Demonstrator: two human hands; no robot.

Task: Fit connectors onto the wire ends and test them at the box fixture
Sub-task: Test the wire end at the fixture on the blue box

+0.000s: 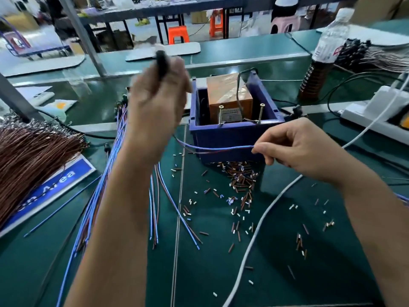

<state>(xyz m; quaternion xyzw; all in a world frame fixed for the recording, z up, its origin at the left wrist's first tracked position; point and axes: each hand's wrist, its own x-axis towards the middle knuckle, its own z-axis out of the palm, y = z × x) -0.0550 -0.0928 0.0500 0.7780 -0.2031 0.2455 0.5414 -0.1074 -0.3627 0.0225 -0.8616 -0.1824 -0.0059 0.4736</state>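
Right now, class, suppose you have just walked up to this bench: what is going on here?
A person is working on wires at a green bench. The left hand is raised and grips a black connector, blurred by motion. The right hand pinches the end of a blue and brown wire pair stretched in front of the blue box fixture, which has two upright screws. Loose wires and small cut pieces lie around.

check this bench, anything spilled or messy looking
Yes. Small cut bits, brown, white and a few blue, are strewn over the green mat, piled thickest against the front of the blue box fixture and thinning out toward the near edge. Loose blue and brown wires also lie fanned across the mat.
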